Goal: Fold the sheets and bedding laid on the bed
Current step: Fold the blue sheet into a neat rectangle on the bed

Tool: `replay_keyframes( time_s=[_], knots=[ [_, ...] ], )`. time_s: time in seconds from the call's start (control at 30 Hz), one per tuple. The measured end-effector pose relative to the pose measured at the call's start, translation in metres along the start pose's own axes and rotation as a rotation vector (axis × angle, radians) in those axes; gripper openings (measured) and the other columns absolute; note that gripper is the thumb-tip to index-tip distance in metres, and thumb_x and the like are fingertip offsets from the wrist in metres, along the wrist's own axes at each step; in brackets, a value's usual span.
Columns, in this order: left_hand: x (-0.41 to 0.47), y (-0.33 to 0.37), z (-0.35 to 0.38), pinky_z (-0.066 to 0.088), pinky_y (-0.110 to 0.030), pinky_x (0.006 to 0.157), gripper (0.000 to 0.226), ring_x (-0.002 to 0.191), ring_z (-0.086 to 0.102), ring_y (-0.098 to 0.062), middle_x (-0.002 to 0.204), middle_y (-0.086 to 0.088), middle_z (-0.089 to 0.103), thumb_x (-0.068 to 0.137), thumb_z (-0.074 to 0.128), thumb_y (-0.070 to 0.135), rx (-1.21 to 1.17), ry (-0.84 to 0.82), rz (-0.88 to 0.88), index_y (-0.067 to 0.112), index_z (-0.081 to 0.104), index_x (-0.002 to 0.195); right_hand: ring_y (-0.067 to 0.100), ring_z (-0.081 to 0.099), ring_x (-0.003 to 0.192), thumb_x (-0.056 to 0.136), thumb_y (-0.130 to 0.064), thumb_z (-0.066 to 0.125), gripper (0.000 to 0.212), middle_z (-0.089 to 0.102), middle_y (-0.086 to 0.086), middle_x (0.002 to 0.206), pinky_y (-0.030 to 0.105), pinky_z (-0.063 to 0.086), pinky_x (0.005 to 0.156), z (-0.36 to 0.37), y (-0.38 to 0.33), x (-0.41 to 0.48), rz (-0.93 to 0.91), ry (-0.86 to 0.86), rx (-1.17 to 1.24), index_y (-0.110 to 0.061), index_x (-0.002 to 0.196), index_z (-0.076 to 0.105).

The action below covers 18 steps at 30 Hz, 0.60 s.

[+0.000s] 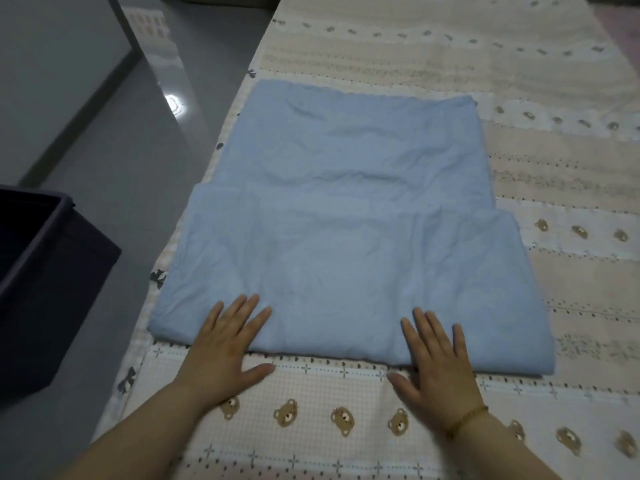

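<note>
Head view has our left hand (225, 341) and right hand (438, 358) flat, gripping nothing, pressing the part-folded blue sheet (346, 220); next we probably pinch its near edge and fold again.

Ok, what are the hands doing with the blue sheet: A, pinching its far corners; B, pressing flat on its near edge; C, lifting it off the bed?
B: the left hand and right hand lie flat, fingers straight, over the near edge of the blue sheet.
</note>
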<state>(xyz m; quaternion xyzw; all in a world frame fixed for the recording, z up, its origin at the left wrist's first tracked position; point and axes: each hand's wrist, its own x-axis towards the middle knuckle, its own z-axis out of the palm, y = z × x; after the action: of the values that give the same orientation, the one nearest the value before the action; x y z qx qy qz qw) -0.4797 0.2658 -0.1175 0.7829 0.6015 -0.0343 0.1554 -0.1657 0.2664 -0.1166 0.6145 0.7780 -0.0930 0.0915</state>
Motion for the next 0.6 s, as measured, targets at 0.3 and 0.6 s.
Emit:
replay_keyframes(
  time_s=[0.3,0.6],
  knots=[
    [0.022,-0.004,0.001,0.054,-0.049,0.071,0.059,0.082,0.071,-0.032,0.094,-0.015,0.072,0.038,0.084,-0.003,0.235,0.243,-0.112,0.005,0.073,0.095,0.042,0.047,0.123,0.063,0.007,0.076,0.076,0.044,0.023,0.137,0.054,0.041,0.1,-0.021,-0.008,0.03,0.131,0.075,-0.044,0.007,0.132,0.044],
    [-0.021,0.022,-0.039,0.007,-0.026,0.115,0.054,0.144,0.014,-0.013,0.157,0.002,0.011,0.098,0.027,0.01,0.142,0.075,-0.192,0.024,0.013,0.148,0.017,0.014,0.144,0.101,-0.01,0.024,0.051,0.006,0.007,0.157,0.025,0.011,0.115,-0.05,-0.009,-0.02,0.125,-0.007,0.021,-0.009,0.148,0.004]
  ],
)
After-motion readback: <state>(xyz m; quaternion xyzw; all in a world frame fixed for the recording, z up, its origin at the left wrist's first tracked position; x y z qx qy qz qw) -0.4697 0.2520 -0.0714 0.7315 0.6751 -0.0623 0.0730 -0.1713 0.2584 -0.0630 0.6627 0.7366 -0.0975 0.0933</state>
